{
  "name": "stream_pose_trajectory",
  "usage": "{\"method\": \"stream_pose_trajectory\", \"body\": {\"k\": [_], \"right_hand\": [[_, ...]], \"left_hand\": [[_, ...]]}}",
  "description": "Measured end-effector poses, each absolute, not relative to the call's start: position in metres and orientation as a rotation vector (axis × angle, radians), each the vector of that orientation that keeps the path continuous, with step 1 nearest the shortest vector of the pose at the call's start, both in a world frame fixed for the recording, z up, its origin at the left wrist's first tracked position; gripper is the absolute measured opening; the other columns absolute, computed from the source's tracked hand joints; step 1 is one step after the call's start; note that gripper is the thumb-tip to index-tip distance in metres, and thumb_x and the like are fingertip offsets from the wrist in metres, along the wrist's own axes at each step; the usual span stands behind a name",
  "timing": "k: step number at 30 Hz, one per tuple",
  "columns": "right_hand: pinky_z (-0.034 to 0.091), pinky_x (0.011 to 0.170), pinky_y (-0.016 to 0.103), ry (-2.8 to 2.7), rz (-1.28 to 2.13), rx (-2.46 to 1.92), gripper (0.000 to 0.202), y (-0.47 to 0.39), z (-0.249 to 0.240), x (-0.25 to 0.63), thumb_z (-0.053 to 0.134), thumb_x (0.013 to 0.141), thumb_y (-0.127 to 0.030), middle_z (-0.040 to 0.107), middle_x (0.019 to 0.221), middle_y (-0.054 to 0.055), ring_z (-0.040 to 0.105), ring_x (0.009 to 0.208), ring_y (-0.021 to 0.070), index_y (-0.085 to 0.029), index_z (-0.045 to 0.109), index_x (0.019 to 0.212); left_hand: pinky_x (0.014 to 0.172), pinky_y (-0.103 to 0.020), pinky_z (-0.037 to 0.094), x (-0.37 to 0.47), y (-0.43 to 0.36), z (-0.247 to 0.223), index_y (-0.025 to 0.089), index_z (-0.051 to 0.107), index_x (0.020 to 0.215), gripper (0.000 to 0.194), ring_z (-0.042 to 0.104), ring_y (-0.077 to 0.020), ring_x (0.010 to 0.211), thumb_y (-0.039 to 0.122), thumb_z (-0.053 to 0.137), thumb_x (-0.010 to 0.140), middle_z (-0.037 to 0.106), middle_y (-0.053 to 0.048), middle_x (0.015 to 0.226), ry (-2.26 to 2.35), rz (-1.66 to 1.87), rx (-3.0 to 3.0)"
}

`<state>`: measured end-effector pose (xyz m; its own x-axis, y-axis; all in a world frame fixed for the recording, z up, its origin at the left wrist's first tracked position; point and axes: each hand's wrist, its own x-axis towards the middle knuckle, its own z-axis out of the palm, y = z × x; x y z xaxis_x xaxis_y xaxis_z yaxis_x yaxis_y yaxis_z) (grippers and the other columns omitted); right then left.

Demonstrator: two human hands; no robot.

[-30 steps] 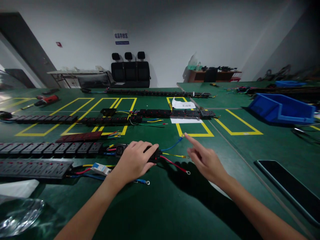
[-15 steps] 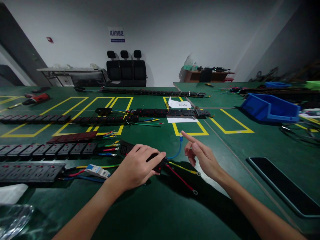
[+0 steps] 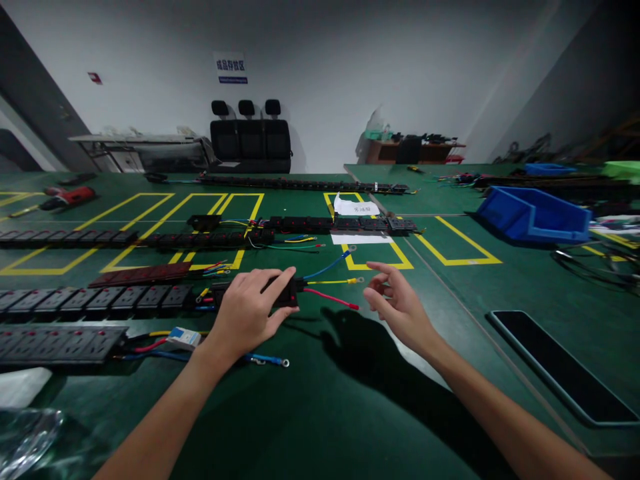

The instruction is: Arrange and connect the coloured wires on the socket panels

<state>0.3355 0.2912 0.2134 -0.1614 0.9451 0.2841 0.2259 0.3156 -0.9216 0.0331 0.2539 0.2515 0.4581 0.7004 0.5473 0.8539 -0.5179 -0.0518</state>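
Note:
My left hand (image 3: 255, 307) grips a short black socket block (image 3: 286, 293) from above. From the block's right end come a blue wire (image 3: 325, 269), a yellow wire (image 3: 330, 282) and a red wire (image 3: 333, 298), fanned out toward the right. My right hand (image 3: 397, 303) hovers just beyond the wire ends, fingers apart and curved, holding nothing. Left of the block lie a black socket strip (image 3: 140, 300) and a wider one (image 3: 65, 343), with a small white-and-blue part (image 3: 184, 338) on its wires. Another blue wire end (image 3: 275, 361) shows below my left hand.
A phone (image 3: 560, 367) lies at the right, with a blue bin (image 3: 537, 213) behind it. More socket strips (image 3: 200, 240) and white paper (image 3: 357, 207) lie farther back. A red tool (image 3: 75, 197) is at the far left.
My left hand and the block have moved left and slightly back, and the block is now level. The wires point right. My right hand's index finger no longer touches the blue wire's end.

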Motion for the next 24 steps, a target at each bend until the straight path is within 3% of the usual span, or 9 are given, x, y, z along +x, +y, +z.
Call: {"method": "stream_pose_trajectory", "body": {"k": [3, 6, 16, 24], "right_hand": [[0.043, 0.05, 0.025, -1.685, 0.94, -1.136, 0.03, 0.293, 0.214, 0.336, 0.063, 0.094, -0.048, 0.059, 0.077, 0.001, 0.056, 0.063, 0.0141, -0.018, 0.065, 0.1], [0.041, 0.052, 0.026, -1.773, 0.928, -1.139, 0.033, 0.292, 0.216, 0.335, 0.06, 0.096, -0.048, 0.057, 0.066, -0.001, 0.055, 0.059, 0.0137, -0.019, 0.063, 0.081], [0.037, 0.059, 0.025, -2.124, 0.888, -0.964, 0.037, 0.279, 0.223, 0.328, 0.049, 0.104, -0.042, 0.059, 0.069, -0.001, 0.054, 0.061, 0.0128, -0.019, 0.064, 0.08], [0.036, 0.062, 0.027, -2.361, 0.922, -0.965, 0.041, 0.274, 0.218, 0.319, 0.041, 0.108, -0.04, 0.061, 0.07, 0.0, 0.055, 0.064, 0.0135, -0.019, 0.063, 0.081]], "left_hand": [[0.088, -0.045, 0.05, 0.034, 0.254, 0.249, 0.016, 0.051, 0.146, 0.066, 0.064, -0.0325, 0.107, 0.034, 0.078, 0.088, 0.068, -0.014, 0.121, -1.341, -0.713, -2.35], [0.088, -0.045, 0.051, 0.035, 0.253, 0.247, 0.017, 0.051, 0.146, 0.065, 0.065, -0.0326, 0.106, 0.034, 0.077, 0.089, 0.068, -0.014, 0.121, -1.358, -0.741, -2.317], [0.087, -0.044, 0.051, 0.042, 0.253, 0.243, 0.018, 0.053, 0.143, 0.06, 0.066, -0.0306, 0.105, 0.04, 0.074, 0.091, 0.069, -0.013, 0.119, -1.405, -0.971, -2.224], [0.087, -0.043, 0.05, 0.042, 0.252, 0.242, 0.02, 0.053, 0.143, 0.06, 0.066, -0.0304, 0.104, 0.038, 0.075, 0.091, 0.069, -0.012, 0.118, -1.369, -0.909, -2.234]]}}
